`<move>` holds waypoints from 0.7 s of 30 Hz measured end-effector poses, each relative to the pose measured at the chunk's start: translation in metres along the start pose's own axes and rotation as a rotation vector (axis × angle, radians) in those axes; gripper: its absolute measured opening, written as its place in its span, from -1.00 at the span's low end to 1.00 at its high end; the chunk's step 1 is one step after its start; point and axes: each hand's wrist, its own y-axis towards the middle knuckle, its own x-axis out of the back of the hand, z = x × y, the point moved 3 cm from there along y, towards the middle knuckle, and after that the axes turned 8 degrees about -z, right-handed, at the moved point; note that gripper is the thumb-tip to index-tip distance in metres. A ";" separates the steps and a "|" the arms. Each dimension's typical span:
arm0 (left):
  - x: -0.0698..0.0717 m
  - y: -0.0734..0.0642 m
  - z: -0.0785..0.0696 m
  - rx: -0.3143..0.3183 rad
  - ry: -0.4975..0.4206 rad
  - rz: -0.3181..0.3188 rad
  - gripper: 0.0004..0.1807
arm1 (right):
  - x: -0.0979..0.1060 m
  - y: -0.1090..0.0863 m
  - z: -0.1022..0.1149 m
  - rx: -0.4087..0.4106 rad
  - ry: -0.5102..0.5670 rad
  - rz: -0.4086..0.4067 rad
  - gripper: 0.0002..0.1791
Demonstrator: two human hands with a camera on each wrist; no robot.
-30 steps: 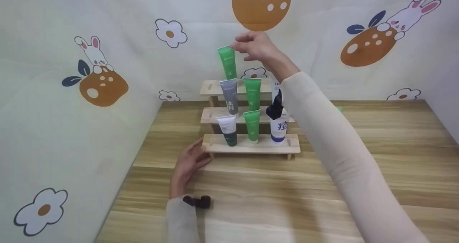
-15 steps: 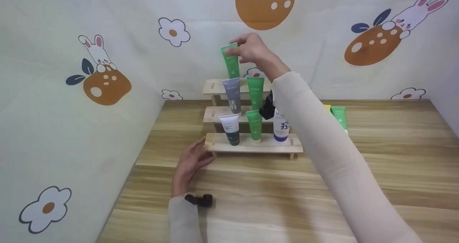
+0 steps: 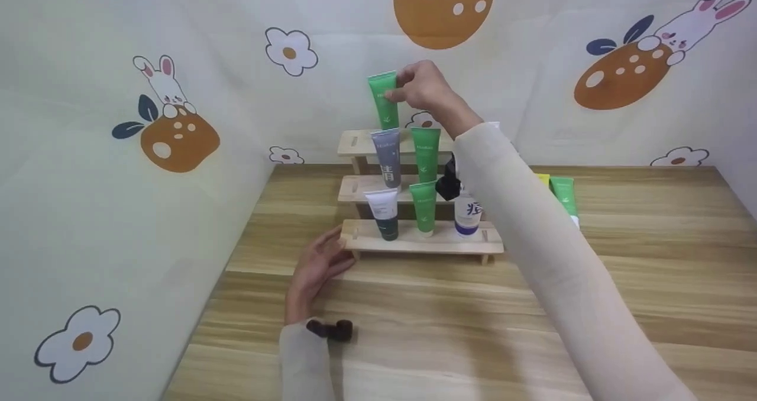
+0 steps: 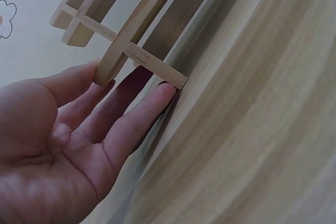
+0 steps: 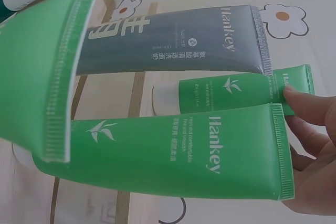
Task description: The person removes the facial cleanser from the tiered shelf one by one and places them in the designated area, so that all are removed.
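A three-tier wooden stand (image 3: 423,246) holds several squeeze tubes. My right hand (image 3: 427,87) pinches the upper right side of a green tube (image 3: 385,115) on the top tier; in the right wrist view the thumb lies across its printed front (image 5: 226,94). Below it, a grey tube (image 3: 387,158) and another green tube (image 3: 426,152) stand on the middle tier. The bottom tier carries a white-and-dark-green tube (image 3: 384,212), a green tube (image 3: 423,209) and a white-and-blue tube (image 3: 468,217). My left hand (image 3: 313,271) holds the stand's lower left end, a finger touching its leg (image 4: 155,66).
To the stand's right, partly behind the right sleeve (image 3: 532,229), a green tube (image 3: 563,194) and something yellow (image 3: 542,178) lie on the wooden table (image 3: 414,330). A patterned cloth (image 3: 331,10) hangs behind. The sleeve hides the right part of the upper tiers.
My right hand has gone from the top corner of the upper green tube to a slightly lower pinch on its right side. The left hand stays at the stand, and the head view shifts slightly.
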 end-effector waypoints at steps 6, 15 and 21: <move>-0.002 0.001 0.001 0.010 0.011 0.000 -0.47 | 0.004 -0.002 -0.005 0.049 0.037 -0.034 -0.68; -0.001 0.000 0.001 0.018 0.022 -0.005 -0.46 | 0.023 -0.013 -0.007 0.129 0.069 -0.111 -0.65; 0.000 0.001 -0.001 0.006 0.024 -0.006 -0.46 | 0.040 -0.019 -0.009 0.172 0.125 -0.165 -0.67</move>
